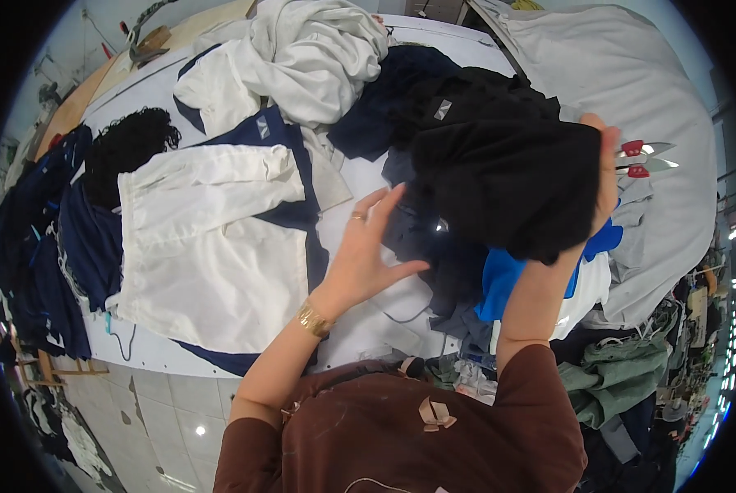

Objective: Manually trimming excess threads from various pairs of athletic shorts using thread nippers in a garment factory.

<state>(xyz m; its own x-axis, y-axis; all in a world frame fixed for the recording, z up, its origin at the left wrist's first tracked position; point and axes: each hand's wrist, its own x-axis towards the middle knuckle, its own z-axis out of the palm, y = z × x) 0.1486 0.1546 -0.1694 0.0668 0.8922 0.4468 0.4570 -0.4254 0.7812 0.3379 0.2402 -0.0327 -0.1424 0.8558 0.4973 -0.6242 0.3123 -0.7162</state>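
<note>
A black folded piece of clothing (512,177) is held up over the right part of the table. My right hand (604,177) grips its right edge; most of those fingers are hidden by the cloth. My left hand (366,255), with a gold watch on the wrist, is empty, its thumb and fingers spread just left of the black garment. White shorts (212,246) lie spread on the table to the left, over dark blue garments (290,189). Behind the held piece rests another black garment (479,94) with a small grey patch.
White cloth (310,62) is heaped at the back. Dark blue clothes (35,238) pile up at the left edge. Bright blue cloth (499,283) lies below the held garment. Two red-handled blades (636,168) rest on the grey-covered heap (614,66). Green cloth (623,370) is at the lower right.
</note>
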